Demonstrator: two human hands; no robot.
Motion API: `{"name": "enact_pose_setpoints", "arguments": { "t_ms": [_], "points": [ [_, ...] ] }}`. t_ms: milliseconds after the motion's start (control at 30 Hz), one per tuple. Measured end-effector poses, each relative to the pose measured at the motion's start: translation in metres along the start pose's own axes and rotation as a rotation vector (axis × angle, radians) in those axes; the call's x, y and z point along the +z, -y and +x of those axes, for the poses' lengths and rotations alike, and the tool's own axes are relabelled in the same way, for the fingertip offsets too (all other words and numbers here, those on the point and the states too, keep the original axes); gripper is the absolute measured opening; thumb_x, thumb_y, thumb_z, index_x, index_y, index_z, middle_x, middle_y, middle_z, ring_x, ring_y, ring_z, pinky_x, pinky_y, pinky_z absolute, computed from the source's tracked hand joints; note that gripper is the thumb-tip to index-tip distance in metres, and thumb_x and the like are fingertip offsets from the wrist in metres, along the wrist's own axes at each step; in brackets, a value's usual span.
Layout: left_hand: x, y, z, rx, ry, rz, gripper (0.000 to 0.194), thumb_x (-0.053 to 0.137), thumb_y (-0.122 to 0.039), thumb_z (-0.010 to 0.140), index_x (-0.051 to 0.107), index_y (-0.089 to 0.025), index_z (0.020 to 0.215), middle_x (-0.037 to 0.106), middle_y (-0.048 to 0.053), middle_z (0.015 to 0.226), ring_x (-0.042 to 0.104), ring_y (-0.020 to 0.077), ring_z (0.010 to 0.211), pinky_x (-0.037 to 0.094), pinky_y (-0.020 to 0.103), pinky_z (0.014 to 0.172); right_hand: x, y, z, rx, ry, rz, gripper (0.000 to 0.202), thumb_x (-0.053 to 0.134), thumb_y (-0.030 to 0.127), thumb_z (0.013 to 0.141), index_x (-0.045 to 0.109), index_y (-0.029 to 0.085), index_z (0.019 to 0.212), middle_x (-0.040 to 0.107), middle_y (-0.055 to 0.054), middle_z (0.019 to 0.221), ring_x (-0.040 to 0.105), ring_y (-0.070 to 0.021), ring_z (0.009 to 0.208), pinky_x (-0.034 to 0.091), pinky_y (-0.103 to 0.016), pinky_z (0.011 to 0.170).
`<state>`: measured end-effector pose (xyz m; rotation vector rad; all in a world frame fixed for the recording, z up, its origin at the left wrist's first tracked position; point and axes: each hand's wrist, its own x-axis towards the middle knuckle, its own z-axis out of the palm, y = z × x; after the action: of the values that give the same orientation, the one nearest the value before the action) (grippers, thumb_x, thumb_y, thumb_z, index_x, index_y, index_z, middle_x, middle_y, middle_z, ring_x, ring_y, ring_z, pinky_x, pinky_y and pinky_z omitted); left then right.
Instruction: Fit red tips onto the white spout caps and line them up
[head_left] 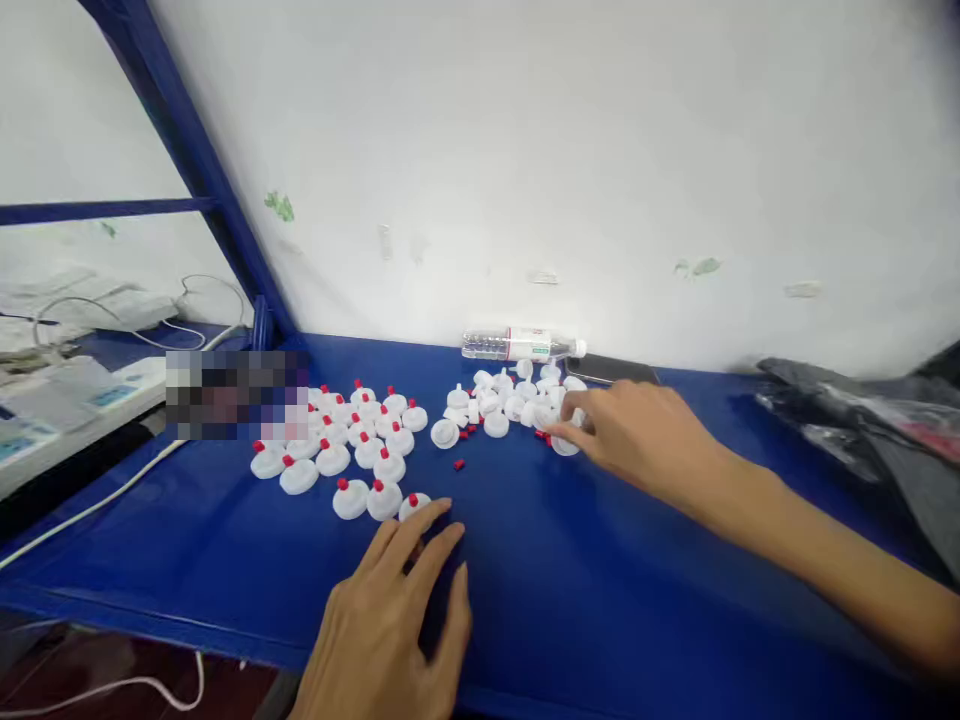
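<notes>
My left hand (386,610) is over the front of the blue table, fingers spread and holding nothing. Its fingertips are close to a white round disc with a red cap (414,506). On the right, my right hand (637,430) reaches into a loose pile of white plastic discs (495,400). Its thumb and forefinger close around a white plastic disc (547,415) at the pile's edge, partly hidden by the fingers. Small loose red caps (459,465) lie among and before the pile. To the left stand several white discs with red caps (367,450) on top.
A clear plastic bottle (525,345) lies against the wall, beside a dark flat object (611,370). Dark plastic bags (840,430) rest at the right. A white cable (97,520) crosses the left side, near a blue metal frame (202,150) and a blurred patch.
</notes>
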<state>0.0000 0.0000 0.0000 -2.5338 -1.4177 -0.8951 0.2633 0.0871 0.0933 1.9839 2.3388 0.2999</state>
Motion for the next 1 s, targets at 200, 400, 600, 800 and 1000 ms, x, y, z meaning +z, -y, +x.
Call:
{"name": "enact_pose_setpoints", "arguments": {
  "t_ms": [200,400,600,800,1000],
  "points": [
    [-0.004,0.005,-0.004,0.022,-0.054,-0.137,0.027,0.053,-0.019,0.097,0.064,-0.025,0.122,0.07,0.007,0.126,0.069,0.0203,0.114,0.061,0.032,0.092,0.0,0.005,-0.004,-0.002,-0.012,0.005,0.014,0.065,0.031,0.095,0.075,0.025,0.101,0.078,-0.006,0.081,0.073,-0.0291,0.073,0.026,-0.031,0.051],
    [-0.009,0.002,-0.001,-0.07,-0.07,-0.343,0.041,0.054,-0.028,0.1,0.055,-0.029,0.142,0.077,-0.002,0.103,0.074,0.012,0.083,0.059,0.02,0.079,-0.01,0.036,-0.036,-0.394,-0.266,0.407,0.02,0.066,0.035,0.098,0.066,0.028,0.117,0.078,0.002,0.088,0.073,-0.0197,0.072,0.043,-0.028,0.059],
    [-0.017,0.005,0.009,-0.347,0.138,-0.711,0.027,0.062,-0.042,0.097,0.076,-0.029,0.116,0.072,-0.005,0.073,0.062,0.0109,0.055,0.052,0.018,0.05,0.008,0.075,-0.056,-0.818,-0.424,0.47,0.018,0.053,0.014,0.103,0.06,0.014,0.12,0.075,-0.003,0.092,0.072,-0.0161,0.077,0.05,-0.026,0.064],
    [-0.016,0.0,0.008,-0.457,0.065,-0.73,0.029,0.071,-0.042,0.089,0.073,-0.029,0.115,0.073,-0.004,0.081,0.054,0.0075,0.05,0.046,0.015,0.043,-0.005,0.039,-0.032,-0.666,-0.363,0.362,0.023,0.049,0.028,0.107,0.063,0.021,0.123,0.078,-0.005,0.099,0.073,-0.0174,0.081,0.049,-0.025,0.066],
    [-0.01,0.001,0.007,-0.201,0.109,-0.484,0.028,0.065,-0.03,0.094,0.07,-0.034,0.122,0.071,0.0,0.119,0.07,0.0117,0.079,0.056,0.016,0.057,0.001,0.006,-0.002,-0.218,-0.111,0.147,0.018,0.056,0.02,0.1,0.074,0.021,0.101,0.077,-0.006,0.084,0.071,-0.0229,0.074,0.034,-0.028,0.055]
  ]
}}
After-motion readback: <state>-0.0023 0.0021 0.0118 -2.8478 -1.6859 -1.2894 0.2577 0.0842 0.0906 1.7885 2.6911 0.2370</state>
